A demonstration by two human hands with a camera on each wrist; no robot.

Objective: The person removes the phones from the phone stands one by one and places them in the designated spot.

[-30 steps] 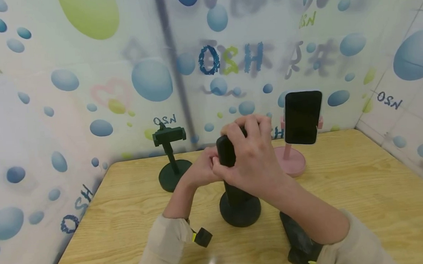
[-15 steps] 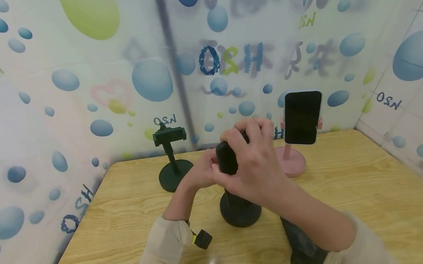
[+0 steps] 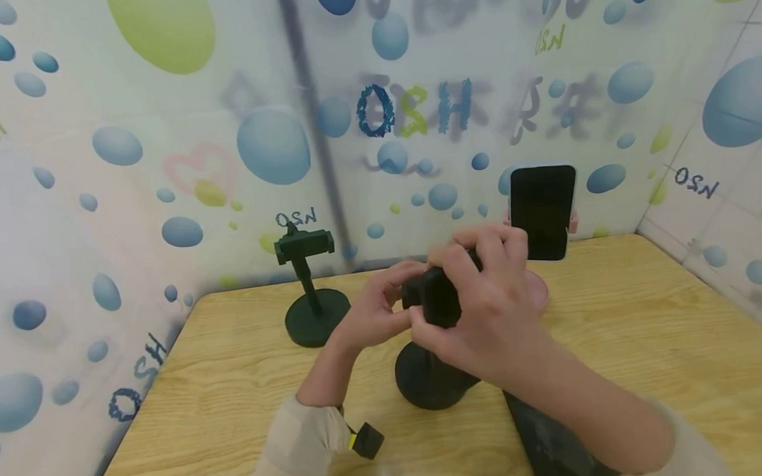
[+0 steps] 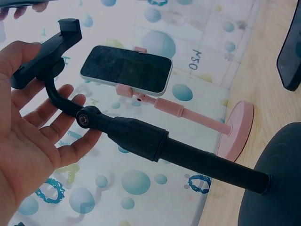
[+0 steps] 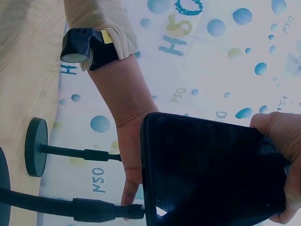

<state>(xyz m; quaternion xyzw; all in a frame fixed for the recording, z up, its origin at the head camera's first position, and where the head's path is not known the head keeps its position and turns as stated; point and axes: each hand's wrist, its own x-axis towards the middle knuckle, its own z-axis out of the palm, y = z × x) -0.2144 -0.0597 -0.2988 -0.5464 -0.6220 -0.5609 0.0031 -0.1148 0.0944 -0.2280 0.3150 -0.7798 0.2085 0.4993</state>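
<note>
My right hand [image 3: 498,318] grips a black smartphone [image 5: 207,165] by its edges. The phone is apart from the clamp [image 4: 44,59] of a black phone stand [image 4: 141,139], which holds nothing. At that clamp my left hand [image 4: 33,141] has its thumb on the near edge and its fingers behind, pinching it. The stand is upright on its round base [image 3: 421,380], its neck bent at the joint. In the head view the phone and right hand hide part of the clamp and pole.
A dark green phone stand [image 3: 305,267] stands back left on the wooden table [image 3: 234,404]. Behind my right hand, a pink stand [image 4: 235,132] holds a white-edged phone [image 3: 543,211]. Another black phone [image 3: 556,437] lies flat at front right. A patterned curtain hangs behind.
The right hand has shifted right and slightly down with the phone, off the black stand's clamp. The left hand has followed slightly right, and the clamp now shows beside the phone.
</note>
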